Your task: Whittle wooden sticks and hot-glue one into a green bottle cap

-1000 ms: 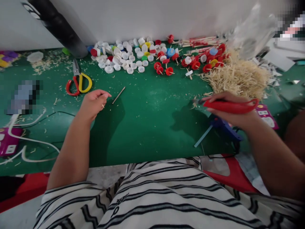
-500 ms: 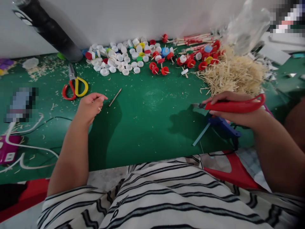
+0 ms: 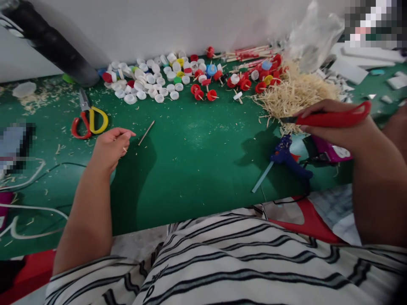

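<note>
My left hand (image 3: pixel 110 147) is closed in a pinch over the left part of the green table (image 3: pixel 190 178). A pale tip of a small wooden stick (image 3: pixel 125 149) pokes out between its fingers; the rest is hidden. Just right of those fingertips lies a thin brown stick (image 3: pixel 146 133). My right hand (image 3: pixel 330 123) is wrapped round a red-handled cutter (image 3: pixel 333 119), its dark tip pointing left over a heap of pale wood shavings (image 3: pixel 305 91). Below that hand lies a blue glue gun (image 3: pixel 286 157) with a glue stick (image 3: pixel 262 177) sticking out.
Scissors (image 3: pixel 87 116) with red and yellow handles lie left of my left hand. White bottle caps (image 3: pixel 149 80) and red caps with sticks (image 3: pixel 244 84) line the back wall. A black bottle (image 3: pixel 54 46) stands back left. A white cable (image 3: pixel 34 207) crosses the left side.
My right hand has moved up and right with the cutter, uncovering more of the glue gun. The left hand keeps its pinch near the thin stick. The view has shifted slightly right.
</note>
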Action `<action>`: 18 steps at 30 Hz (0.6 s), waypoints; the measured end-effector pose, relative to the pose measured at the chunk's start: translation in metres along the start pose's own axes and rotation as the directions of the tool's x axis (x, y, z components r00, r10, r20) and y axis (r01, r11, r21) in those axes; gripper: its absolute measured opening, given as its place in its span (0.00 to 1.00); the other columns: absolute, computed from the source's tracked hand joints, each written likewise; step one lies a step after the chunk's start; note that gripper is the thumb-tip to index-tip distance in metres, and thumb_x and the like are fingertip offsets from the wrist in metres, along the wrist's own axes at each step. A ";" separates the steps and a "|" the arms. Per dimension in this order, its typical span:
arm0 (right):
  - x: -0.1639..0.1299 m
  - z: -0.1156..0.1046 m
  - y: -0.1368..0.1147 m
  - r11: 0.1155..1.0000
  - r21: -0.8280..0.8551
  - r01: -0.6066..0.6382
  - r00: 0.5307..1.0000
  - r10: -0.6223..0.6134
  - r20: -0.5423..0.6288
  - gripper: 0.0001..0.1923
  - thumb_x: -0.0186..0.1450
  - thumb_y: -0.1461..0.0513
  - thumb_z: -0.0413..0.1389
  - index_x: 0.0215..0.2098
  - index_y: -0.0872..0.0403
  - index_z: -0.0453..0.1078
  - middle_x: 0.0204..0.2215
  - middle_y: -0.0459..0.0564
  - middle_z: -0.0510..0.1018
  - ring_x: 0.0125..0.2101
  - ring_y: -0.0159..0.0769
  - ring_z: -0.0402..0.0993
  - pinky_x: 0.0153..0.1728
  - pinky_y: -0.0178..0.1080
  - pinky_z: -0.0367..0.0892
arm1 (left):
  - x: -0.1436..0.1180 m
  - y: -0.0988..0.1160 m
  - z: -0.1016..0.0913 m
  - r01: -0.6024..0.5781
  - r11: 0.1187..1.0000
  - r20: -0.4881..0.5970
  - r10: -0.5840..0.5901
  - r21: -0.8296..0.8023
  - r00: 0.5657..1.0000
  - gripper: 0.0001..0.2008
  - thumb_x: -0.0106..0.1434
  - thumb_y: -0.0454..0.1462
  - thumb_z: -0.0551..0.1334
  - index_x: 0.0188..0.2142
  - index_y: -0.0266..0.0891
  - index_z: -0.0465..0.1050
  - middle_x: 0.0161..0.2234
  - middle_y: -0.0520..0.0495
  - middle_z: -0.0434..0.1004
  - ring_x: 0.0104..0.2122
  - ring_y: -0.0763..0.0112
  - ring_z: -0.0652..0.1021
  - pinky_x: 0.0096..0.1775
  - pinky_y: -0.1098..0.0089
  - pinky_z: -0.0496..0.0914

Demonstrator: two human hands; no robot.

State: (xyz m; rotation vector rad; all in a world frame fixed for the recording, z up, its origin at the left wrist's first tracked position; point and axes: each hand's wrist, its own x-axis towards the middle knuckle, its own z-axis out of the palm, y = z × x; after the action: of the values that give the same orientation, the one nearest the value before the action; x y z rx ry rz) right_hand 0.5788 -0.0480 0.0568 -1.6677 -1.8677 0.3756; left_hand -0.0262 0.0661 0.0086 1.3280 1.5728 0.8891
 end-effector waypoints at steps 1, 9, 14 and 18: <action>-0.002 -0.002 -0.001 0.999 0.047 0.020 1.000 -0.020 -0.008 0.13 0.59 0.57 0.71 0.42 0.50 0.80 0.44 0.55 0.87 0.44 0.44 0.83 0.49 0.47 0.74 | 0.000 0.000 0.000 -0.001 1.000 -0.004 0.002 0.002 1.000 0.06 0.65 0.35 0.65 0.40 0.35 0.78 0.20 0.59 0.59 0.18 0.81 0.58 0.20 0.79 0.51; -0.009 -0.011 0.005 0.953 0.274 -0.126 0.990 0.103 0.095 0.18 0.48 0.58 0.79 0.34 0.51 0.83 0.39 0.54 0.89 0.40 0.39 0.86 0.41 0.41 0.77 | 0.001 0.001 0.001 -0.007 1.000 -0.009 0.007 0.006 1.000 0.05 0.66 0.34 0.64 0.40 0.34 0.77 0.19 0.60 0.58 0.18 0.81 0.58 0.20 0.79 0.51; -0.004 -0.011 0.022 0.951 0.237 -0.198 0.980 0.200 0.015 0.16 0.49 0.62 0.78 0.35 0.56 0.83 0.40 0.54 0.89 0.41 0.34 0.86 0.43 0.41 0.75 | -0.001 0.001 0.000 0.005 1.000 -0.016 -0.005 0.014 1.000 0.06 0.66 0.34 0.65 0.41 0.34 0.78 0.19 0.60 0.59 0.18 0.82 0.59 0.20 0.79 0.52; -0.005 -0.011 0.007 0.944 0.198 -0.265 0.958 0.281 -0.056 0.14 0.50 0.68 0.76 0.34 0.57 0.82 0.39 0.53 0.89 0.39 0.31 0.85 0.43 0.42 0.74 | -0.001 0.001 0.000 0.014 1.000 -0.019 -0.013 0.012 1.000 0.07 0.66 0.35 0.65 0.42 0.34 0.79 0.20 0.59 0.59 0.19 0.82 0.59 0.20 0.80 0.52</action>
State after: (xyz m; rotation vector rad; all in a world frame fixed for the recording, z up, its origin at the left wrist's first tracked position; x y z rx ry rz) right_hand 0.5913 -0.0539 0.0596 -1.7846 -1.4914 0.5688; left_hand -0.0258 0.0651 0.0094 1.3194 1.6023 0.8878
